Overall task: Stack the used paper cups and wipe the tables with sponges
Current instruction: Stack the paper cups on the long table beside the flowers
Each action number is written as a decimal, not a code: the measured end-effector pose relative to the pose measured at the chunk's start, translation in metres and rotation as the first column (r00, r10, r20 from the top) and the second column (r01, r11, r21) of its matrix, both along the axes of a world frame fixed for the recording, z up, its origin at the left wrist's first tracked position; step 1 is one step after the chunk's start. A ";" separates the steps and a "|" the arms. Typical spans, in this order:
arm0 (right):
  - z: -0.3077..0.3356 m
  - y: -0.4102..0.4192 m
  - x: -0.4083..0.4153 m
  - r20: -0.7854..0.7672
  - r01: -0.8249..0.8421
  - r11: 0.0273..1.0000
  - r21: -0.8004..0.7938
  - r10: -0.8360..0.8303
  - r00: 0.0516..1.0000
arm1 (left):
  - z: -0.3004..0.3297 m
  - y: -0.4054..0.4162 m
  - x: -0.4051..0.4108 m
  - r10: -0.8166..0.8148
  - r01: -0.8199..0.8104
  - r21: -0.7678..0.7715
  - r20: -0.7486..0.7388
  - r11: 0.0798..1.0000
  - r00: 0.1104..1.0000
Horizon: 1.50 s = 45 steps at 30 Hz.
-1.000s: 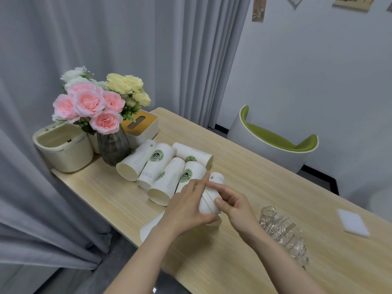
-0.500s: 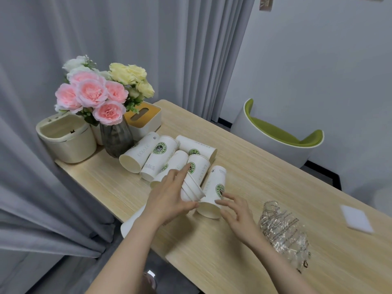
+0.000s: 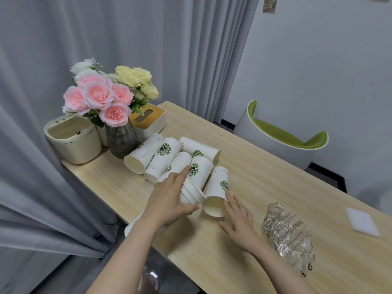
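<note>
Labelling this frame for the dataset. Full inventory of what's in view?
cups: about six loose, white with green logos, lying on their sides mid-table
nested cups: a few, white, lying in the left hand
table: one, light wood
sponge: one, white, flat at the table's right edge
plastic wrap: one, clear and crumpled, right of the hands
vase: one, dark glass, pink, yellow and white flowers, far-left corner
bin: one, cream, left of the vase
tissue box: one, white with yellow top, behind the vase
chair: one, white with green seat, beyond the table
curtain: grey, behind and left
left hand: grips the nested cups
right hand: fingers straight, touching the nearest loose cup
</note>
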State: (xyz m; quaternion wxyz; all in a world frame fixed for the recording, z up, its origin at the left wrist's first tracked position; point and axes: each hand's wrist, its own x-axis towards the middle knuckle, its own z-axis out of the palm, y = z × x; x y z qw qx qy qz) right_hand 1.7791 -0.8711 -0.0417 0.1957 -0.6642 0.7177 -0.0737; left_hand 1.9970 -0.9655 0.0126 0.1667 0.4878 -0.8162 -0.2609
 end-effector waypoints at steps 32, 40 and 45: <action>0.081 -0.009 -0.019 0.374 0.324 0.827 -0.460 -0.150 0.915 | 0.000 0.005 -0.019 -0.122 0.122 -0.022 -0.006 0.992 0.992; 0.114 -0.014 -0.024 0.571 0.452 0.784 -0.426 -0.154 0.806 | 0.001 0.006 -0.017 -0.118 0.118 -0.022 0.011 0.993 0.993; 0.128 -0.020 -0.042 0.694 0.532 0.769 -0.354 -0.166 0.701 | 0.001 0.005 -0.014 -0.098 0.099 -0.021 0.024 0.995 0.995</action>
